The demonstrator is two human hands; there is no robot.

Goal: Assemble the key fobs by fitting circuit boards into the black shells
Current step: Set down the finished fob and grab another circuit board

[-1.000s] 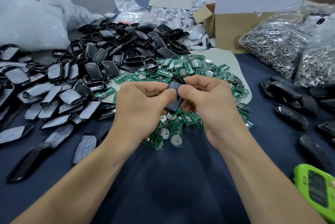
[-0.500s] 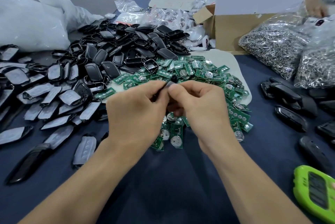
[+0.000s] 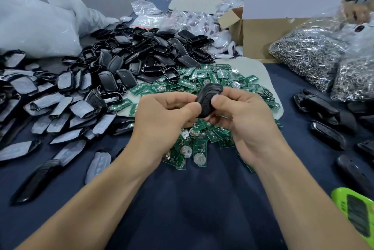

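Shell (image 3: 208, 99): turned face-up since 0.5 s ago — likely closed.
Grip: left hand (image 3: 162, 116) and right hand (image 3: 242, 117) pinch it.

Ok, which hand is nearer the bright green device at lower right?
Right. The right hand is up and left of the green device; the left hand lies further left, both gripping one black shell.

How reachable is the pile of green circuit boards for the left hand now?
Likely yes, once freed: left hand and right hand grip the black plastic shell; green circuit boards lie just below, uncovered.
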